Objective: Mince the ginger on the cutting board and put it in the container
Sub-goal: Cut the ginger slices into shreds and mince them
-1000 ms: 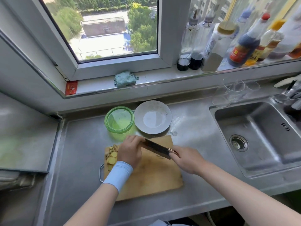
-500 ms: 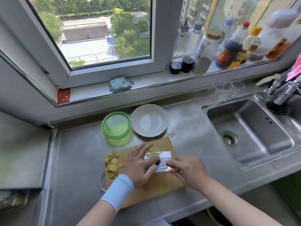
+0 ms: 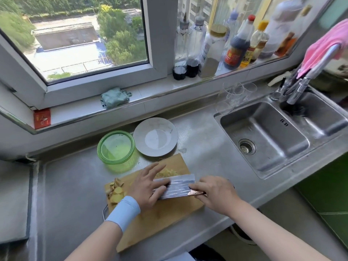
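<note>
On cutting board: left hand flat, pressing cleaver blade; right hand apparently wraps the hidden handle. Ginger slices light, firm, probably slippery; scoop on blade.

Flat cleaver under left hand

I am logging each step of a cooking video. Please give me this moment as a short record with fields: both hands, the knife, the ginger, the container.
left hand: fingers straight, pressing on the flat side of the blade
right hand: holds the handle of the cleaver
cleaver: lies flat on the cutting board
ginger slices: piled at the board's left edge
crushed ginger: on the board just beyond the blade
green container: open, on the counter behind the board
plate: right of the container
</note>
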A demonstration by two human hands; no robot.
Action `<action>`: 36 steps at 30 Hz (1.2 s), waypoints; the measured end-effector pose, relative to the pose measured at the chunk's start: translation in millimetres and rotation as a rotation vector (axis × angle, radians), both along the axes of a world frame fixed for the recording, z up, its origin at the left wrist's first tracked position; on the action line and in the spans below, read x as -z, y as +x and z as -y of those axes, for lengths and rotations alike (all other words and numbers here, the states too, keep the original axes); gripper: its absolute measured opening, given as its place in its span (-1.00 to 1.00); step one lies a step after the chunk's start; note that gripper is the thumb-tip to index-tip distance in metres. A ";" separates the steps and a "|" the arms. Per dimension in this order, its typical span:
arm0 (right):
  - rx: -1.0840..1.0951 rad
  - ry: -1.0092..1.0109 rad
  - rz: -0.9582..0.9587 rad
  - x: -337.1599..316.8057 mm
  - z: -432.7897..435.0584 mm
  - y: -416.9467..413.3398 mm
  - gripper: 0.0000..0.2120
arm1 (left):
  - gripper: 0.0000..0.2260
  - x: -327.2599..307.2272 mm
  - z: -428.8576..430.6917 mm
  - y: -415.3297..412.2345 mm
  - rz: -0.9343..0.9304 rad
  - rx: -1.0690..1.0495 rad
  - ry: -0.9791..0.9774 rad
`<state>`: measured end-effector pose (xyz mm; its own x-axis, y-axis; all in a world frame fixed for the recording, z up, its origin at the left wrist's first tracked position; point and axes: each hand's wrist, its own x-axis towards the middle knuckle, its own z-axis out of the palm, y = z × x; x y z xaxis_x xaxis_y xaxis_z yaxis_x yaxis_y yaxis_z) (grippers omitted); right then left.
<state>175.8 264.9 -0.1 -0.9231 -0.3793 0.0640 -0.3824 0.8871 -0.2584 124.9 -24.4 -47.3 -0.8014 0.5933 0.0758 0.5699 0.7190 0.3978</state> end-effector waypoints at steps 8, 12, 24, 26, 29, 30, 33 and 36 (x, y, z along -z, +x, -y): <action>-0.005 0.021 0.011 -1.9 -3.9 -0.7 -0.65 | -0.38 1.1 -6.0 -3.8 0.160 -0.163 -0.075; -0.034 0.023 0.003 -3.1 -4.3 -5.7 -0.68 | -0.57 -6.2 -23.6 -0.2 0.093 0.015 -0.058; -0.057 0.035 -0.002 -3.7 -10.8 -11.6 -0.67 | -0.61 -9.3 -11.3 -4.4 -0.002 -0.016 0.002; -0.049 0.025 0.002 -5.6 -11.2 -12.8 -0.67 | -0.53 -9.1 -9.1 -5.1 0.048 -0.070 -0.070; -0.048 0.022 0.044 -6.2 -12.0 -11.6 -0.71 | -0.23 -14.2 -13.5 -13.6 0.198 -0.145 -0.158; -0.051 0.015 0.088 -7.1 -12.2 -11.6 -0.72 | -0.25 -15.9 -14.7 -16.1 0.225 -0.198 -0.093; 0.020 -0.085 0.295 -13.4 -11.8 -16.2 -0.74 | -0.49 -20.8 -9.3 -17.3 0.218 -0.454 0.278; 0.128 -0.212 0.530 -14.4 -9.8 -19.7 -0.91 | -0.64 -22.0 3.3 -10.8 0.198 -0.589 0.414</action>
<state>156.1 274.7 14.4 -0.8876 -0.2917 -0.3565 -0.0454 0.8256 -0.5624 114.2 -27.7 -25.4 -0.9996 0.0159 0.0212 0.0264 0.6526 0.7573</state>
